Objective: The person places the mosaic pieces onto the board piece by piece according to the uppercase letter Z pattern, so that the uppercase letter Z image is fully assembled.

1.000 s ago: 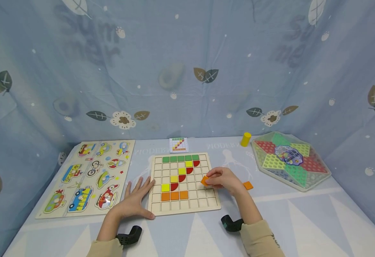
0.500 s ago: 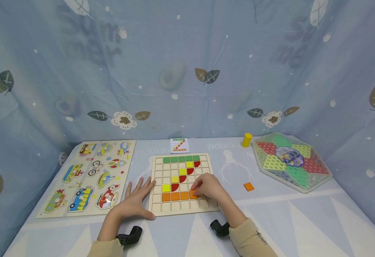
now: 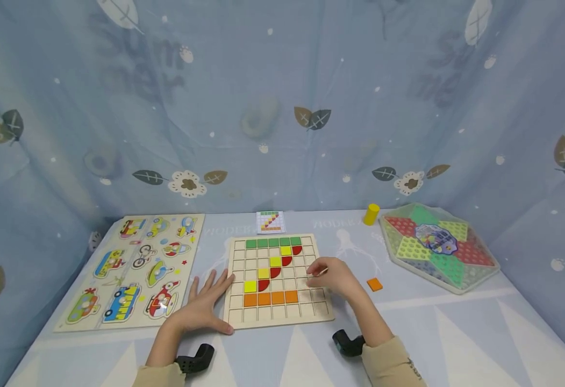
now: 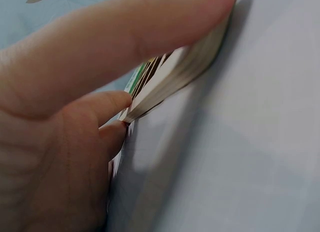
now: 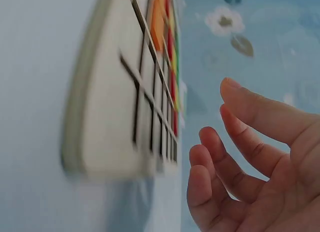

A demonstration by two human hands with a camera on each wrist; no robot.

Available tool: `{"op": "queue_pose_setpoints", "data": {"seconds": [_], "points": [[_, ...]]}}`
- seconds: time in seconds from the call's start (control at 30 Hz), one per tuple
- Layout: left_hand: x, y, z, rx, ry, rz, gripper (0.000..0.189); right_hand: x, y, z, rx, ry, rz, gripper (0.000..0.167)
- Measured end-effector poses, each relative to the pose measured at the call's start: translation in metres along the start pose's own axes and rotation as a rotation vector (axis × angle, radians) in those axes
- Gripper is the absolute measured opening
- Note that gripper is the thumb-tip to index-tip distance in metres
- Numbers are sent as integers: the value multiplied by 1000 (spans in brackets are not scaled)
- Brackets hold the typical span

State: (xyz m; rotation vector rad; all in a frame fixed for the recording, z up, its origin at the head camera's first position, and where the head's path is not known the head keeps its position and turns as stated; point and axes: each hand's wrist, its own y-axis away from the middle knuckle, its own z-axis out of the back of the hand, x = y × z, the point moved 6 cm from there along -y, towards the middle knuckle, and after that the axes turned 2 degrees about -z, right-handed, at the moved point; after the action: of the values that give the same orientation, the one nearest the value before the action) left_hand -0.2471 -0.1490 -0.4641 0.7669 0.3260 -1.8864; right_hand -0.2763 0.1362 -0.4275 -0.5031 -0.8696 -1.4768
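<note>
A wooden grid board (image 3: pixel 282 317) lies flat in the middle of the head view. Its cells hold a row of green squares (image 3: pixel 273 243), a diagonal of yellow squares (image 3: pixel 275 262) and red quarter-circle pieces (image 3: pixel 286 261), and a lower row of orange squares (image 3: pixel 278 297). My left hand (image 3: pixel 204 307) rests against the board's left edge with fingers spread. Above the board's right side hovers my right hand (image 3: pixel 333 275), fingers loosely bent; the right wrist view shows nothing between them. One loose orange square (image 3: pixel 374 284) lies on the table, right of that hand.
Behind the board lies a small pattern card (image 3: pixel 270 222) with a similar design. A vehicle puzzle board (image 3: pixel 132 274) is at the left. At the right are a yellow cylinder (image 3: pixel 371 214) and a hexagonal game board (image 3: pixel 439 244). A curtain (image 3: pixel 282 107) hangs behind.
My right hand carried an orange square to the left, set it at the right end of the orange row and let go. It then moved back up and right. My left hand stayed put.
</note>
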Motion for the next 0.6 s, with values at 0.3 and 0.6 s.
{"op": "queue_pose_setpoints", "data": {"seconds": [0.3,0.6], "points": [[2,1,-1,0,-5,-4,120,-56,7,63,-43,-118,-151,31],[0,1,0,2,9,1,120,-82,15,86,-52,-84,-179,31]]}}
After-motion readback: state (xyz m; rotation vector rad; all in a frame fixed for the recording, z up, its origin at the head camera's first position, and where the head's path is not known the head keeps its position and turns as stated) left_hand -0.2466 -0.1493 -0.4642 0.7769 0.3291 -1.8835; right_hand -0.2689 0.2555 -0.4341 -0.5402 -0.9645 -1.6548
